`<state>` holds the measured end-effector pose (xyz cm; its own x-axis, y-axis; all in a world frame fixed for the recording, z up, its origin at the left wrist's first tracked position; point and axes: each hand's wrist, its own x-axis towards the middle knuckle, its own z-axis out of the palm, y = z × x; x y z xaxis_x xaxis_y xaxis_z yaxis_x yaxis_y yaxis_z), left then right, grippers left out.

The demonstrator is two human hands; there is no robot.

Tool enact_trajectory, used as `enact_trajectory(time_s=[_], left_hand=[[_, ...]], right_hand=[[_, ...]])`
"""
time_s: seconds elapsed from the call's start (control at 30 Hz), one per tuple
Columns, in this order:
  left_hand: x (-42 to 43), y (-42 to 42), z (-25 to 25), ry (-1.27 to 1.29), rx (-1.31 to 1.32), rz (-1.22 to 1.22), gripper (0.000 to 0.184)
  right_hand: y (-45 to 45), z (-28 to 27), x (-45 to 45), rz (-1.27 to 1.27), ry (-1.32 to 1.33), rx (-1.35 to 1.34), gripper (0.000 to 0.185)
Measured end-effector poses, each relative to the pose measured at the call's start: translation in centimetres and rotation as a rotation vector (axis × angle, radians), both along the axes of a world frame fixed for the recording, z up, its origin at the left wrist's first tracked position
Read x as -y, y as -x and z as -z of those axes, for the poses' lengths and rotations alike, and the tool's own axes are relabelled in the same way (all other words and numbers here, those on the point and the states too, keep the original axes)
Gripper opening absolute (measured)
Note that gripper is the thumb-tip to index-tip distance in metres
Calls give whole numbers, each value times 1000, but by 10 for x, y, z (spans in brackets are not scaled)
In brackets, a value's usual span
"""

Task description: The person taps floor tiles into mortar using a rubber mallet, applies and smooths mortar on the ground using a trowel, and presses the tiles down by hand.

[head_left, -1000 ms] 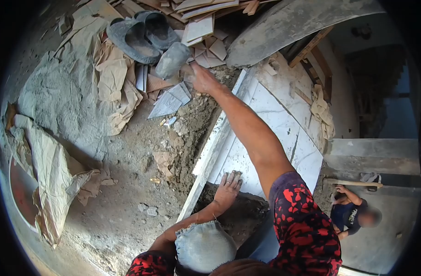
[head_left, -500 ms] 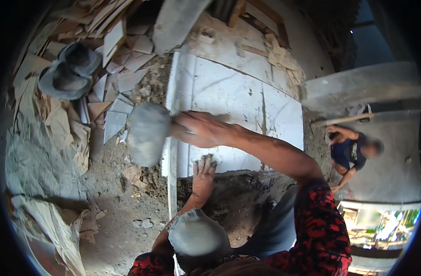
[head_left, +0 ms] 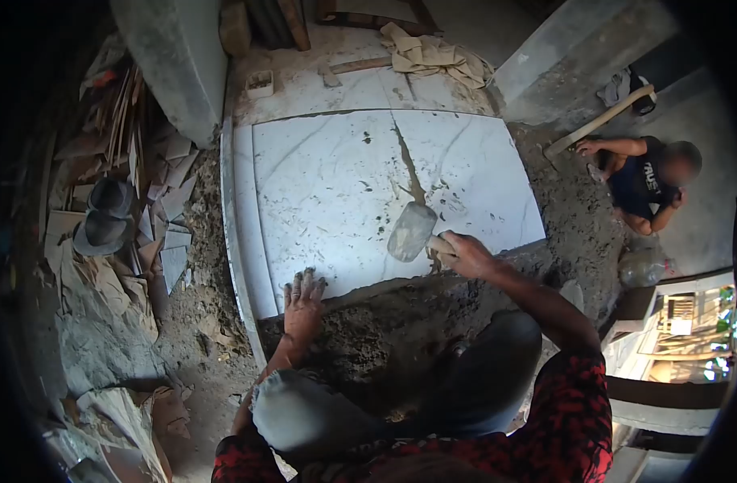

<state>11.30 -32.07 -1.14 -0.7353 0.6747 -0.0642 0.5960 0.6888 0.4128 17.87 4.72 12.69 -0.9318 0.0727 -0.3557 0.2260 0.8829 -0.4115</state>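
Observation:
My right hand is wrapped round the short wooden handle of a rubber mallet. The mallet's grey, dusty head is over the near part of the white floor tiles, close to the mortar-smeared joint between two of them; whether it touches the surface I cannot tell. My left hand lies flat with fingers spread on the near edge of the left tile, a ring on one finger. Along the left side of the tiles runs a long, straight metal bar. Dark wet mortar lies between the tiles and my knees.
Broken tile pieces and a pair of dusty grey rubber shoes or cups lie at left. Concrete pillars stand behind. A person sits at right by a long-handled hoe. A crumpled cloth lies at the back.
My right hand has swung the mallet from the left bar rightward to the tile joint. My left hand stays on the tile. The camera view has turned, and the person's arm has risen toward their head.

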Motion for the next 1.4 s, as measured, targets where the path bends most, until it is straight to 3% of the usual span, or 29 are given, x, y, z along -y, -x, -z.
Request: enact_trajectory(time_s=[0.2,0.27,0.37,0.6,0.67,0.73,0.77,0.8,1.03,1.13,1.23,1.33,1.4], left_hand=[[-8,22,-19,124,58,88,64],[-8,26,-25,138,76,99,71],[-14,28,-35,207,93,96,73],[-12,44,-33,317,54,189,85],[-14,54,-32,355,20,177,89],[-16,70,-25,399,-20,135,102],[-20,77,-26,396,-23,136,102],[-26,82,-25,430,-4,135,104],[-27,85,-22,446,28,118,112],[-26,86,-21,445,37,126,112],[-24,85,-19,429,19,135,110],[-25,83,-20,407,51,119,109],[-24,88,-19,390,38,131,109]], right_hand=[[-42,57,-1,-21,212,70,39],[-58,76,1,-80,322,-135,38],[-72,96,2,-132,420,-232,42],[-45,69,9,13,369,-120,46],[-15,57,7,-78,195,-350,41],[34,79,2,-361,58,-739,52],[59,94,-5,-345,32,-488,59],[67,20,2,-303,-82,-189,61],[119,62,9,-303,-60,-319,64],[117,39,10,-160,-98,-121,65],[116,62,1,-148,-68,-291,67],[116,67,-2,-138,-210,-143,67],[115,53,1,-120,-179,-188,67]])
